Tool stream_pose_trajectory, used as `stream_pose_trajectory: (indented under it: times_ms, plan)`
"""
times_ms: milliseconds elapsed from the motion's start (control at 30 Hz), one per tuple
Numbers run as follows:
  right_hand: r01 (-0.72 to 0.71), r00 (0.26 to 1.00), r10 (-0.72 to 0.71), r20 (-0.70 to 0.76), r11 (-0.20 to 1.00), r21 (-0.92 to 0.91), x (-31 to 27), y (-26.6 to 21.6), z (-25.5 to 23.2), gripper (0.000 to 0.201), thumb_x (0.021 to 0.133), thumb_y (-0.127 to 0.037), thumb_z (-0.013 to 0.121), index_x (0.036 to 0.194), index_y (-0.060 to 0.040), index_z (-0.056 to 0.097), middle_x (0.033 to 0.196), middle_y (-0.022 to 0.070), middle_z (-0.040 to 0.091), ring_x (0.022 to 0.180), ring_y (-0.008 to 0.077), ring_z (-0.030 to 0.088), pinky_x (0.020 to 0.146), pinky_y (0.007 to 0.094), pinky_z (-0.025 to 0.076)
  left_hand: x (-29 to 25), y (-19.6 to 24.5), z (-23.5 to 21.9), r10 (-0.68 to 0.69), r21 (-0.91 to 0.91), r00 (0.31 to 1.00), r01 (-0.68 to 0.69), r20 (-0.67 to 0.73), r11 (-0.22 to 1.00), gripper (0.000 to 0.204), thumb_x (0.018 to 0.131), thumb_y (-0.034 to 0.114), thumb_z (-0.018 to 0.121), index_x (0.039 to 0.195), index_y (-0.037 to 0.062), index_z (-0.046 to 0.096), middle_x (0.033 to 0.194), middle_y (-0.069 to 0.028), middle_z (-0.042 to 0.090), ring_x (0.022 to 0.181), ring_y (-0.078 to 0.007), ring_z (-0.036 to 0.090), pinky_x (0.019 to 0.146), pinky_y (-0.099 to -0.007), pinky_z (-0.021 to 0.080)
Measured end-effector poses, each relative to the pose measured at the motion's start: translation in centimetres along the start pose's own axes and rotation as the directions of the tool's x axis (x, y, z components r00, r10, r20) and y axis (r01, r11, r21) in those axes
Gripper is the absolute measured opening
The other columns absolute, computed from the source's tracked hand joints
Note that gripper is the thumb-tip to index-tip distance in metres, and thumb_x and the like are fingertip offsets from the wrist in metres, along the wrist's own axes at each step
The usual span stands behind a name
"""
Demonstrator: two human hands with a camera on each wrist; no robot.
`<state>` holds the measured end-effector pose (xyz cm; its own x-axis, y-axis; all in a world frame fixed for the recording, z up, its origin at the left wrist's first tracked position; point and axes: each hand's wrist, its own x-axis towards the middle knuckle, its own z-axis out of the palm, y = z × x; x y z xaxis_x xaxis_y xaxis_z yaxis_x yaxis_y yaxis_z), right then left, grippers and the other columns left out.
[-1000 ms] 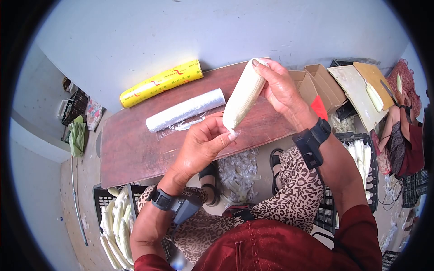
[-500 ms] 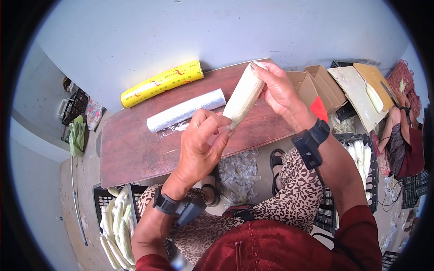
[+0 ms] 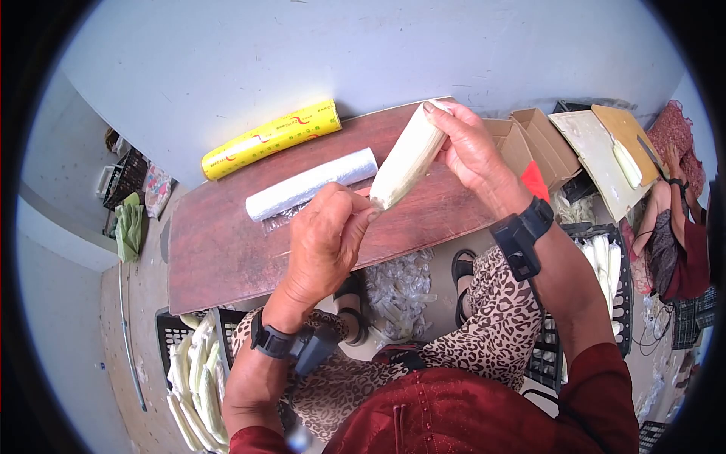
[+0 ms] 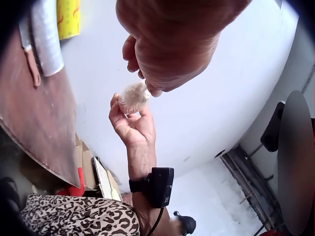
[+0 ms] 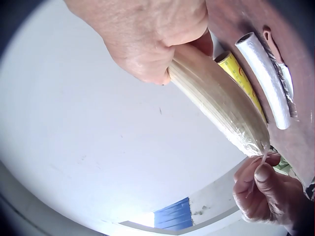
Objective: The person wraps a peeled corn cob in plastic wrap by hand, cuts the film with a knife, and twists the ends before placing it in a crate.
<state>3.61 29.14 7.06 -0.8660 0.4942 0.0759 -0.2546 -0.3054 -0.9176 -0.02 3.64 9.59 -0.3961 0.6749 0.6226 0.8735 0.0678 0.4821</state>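
Note:
My right hand (image 3: 470, 147) grips the upper end of an ear of corn (image 3: 408, 157) in pale husk, held tilted above the table. Clear plastic film clings to the corn, shiny toward its lower end in the right wrist view. There the film narrows to a twisted tail (image 5: 265, 156). Thumb and fingers of my left hand (image 3: 324, 238) pinch this tail, right at the corn's tip. Seen from the left wrist, the corn's rounded end (image 4: 134, 97) faces the camera, with the left hand (image 4: 172, 44) large in front.
A white roll of plastic film (image 3: 310, 185) and a yellow roll (image 3: 272, 140) lie on the brown table (image 3: 219, 250). A knife (image 5: 278, 54) lies beside the white roll. Crates of corn (image 3: 198, 371) stand at both sides. Cardboard boxes (image 3: 537, 144) and another person (image 3: 673, 227) are at right.
My left hand drew back from the corn's lower end, turned, and now pinches the film tail with its fingers more curled. The right hand and corn have barely moved.

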Motion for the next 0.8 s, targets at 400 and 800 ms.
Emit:
stream_pose_trajectory:
  times_ms: [400, 800]
  plan:
    - [0.038, 0.999, -0.037, 0.014, 0.997, -0.063, -0.7, 0.2, 1.3, 0.044, 0.092, -0.027, 0.071, 0.121, 0.0006, 0.052, 0.103, 0.0094, 0.064, 0.089, 0.0168, 0.065, 0.069, 0.0359, 0.058, 0.1, -0.3, 0.9, -0.465, -0.149, 0.867, 0.491, 0.18, 0.858, 0.043, 0.101, 0.033, 0.058, 0.076, -0.0028, 0.063, 0.057, -0.0082, 0.054, 0.053, -0.0143, 0.049, 0.052, -0.0329, 0.042]
    - [-0.026, 0.997, 0.023, -0.068, 0.999, -0.044, -1.1, 0.2, 1.8, 0.049, 0.093, -0.027, 0.069, 0.125, 0.0023, 0.047, 0.111, 0.013, 0.06, 0.097, 0.0194, 0.064, 0.076, 0.0376, 0.059, 0.0, -0.9, 2.9, -0.591, -0.448, 0.793, 0.587, 0.151, 0.674, 0.053, 0.104, 0.042, 0.05, 0.074, 0.0013, 0.064, 0.056, 0.001, 0.052, 0.053, -0.0064, 0.047, 0.049, -0.0257, 0.038]
